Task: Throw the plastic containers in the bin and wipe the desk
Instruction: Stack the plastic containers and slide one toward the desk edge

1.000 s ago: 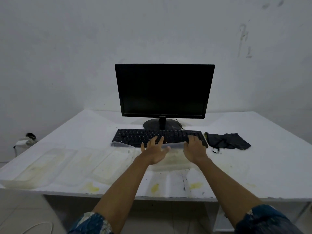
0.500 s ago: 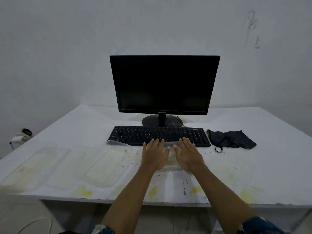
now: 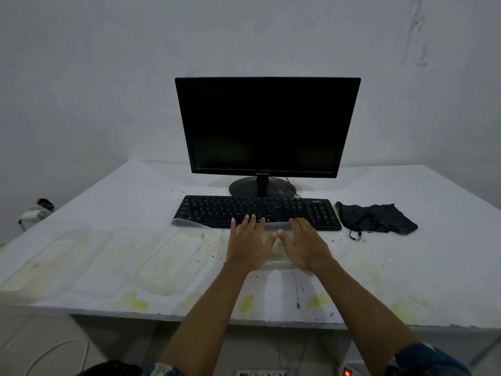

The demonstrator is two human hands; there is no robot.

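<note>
Left hand [image 3: 248, 249] and right hand [image 3: 306, 248] lie flat, fingers straight, on a thin clear container [image 3: 274, 257]. The grip clamps nothing. More flat, stained rectangular containers [image 3: 173, 259] lie at the lower left on the table [image 3: 406, 267].

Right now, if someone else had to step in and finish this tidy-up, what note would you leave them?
Left hand: open, fingers straight, laid on the clear container in front of the keyboard.
Right hand: open, on the same container.
Stained containers lie open on the left of the desk.
Black cloth: right of the keyboard, untouched.
Done: nothing binned or wiped yet.
Left: bin every container (no bin in view), then wipe the yellow stains and crumbs.
</note>
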